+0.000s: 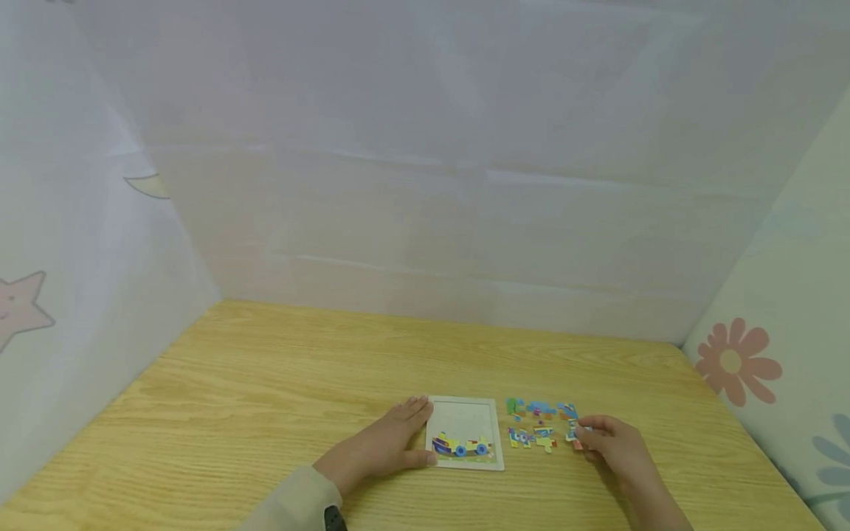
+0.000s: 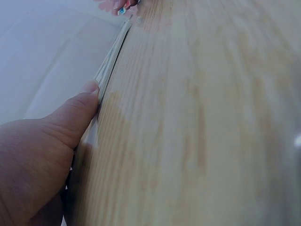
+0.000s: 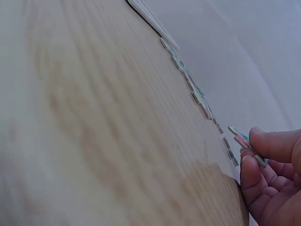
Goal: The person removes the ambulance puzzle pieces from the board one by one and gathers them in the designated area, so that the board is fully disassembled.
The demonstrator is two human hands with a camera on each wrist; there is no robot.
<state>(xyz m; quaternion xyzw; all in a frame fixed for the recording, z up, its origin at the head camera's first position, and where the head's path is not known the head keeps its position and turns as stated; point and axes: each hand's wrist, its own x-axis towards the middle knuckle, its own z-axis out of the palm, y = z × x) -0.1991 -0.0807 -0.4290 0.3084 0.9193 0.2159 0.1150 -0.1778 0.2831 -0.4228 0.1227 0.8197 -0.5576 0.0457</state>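
Note:
A square puzzle tray (image 1: 497, 435) with a pale rim lies on the table, and joined puzzle pieces (image 1: 461, 448) picturing blue wheels fill its lower part. My left hand (image 1: 392, 439) rests along the tray's left side, fingers at the upper corner and thumb on the lower one. In the left wrist view the thumb (image 2: 82, 108) presses the tray's edge. To the right, my right hand (image 1: 620, 446) pinches a puzzle piece (image 3: 242, 139) between thumb and fingers, raised above the tabletop. Its picture is partly hidden by the fingers.
Several loose puzzle pieces (image 1: 541, 407) lie in rough rows between the tray and my right hand. The wooden table (image 1: 299, 369) meets a pale cloth wall (image 1: 425, 243) at the back. Printed cloth walls stand at both sides.

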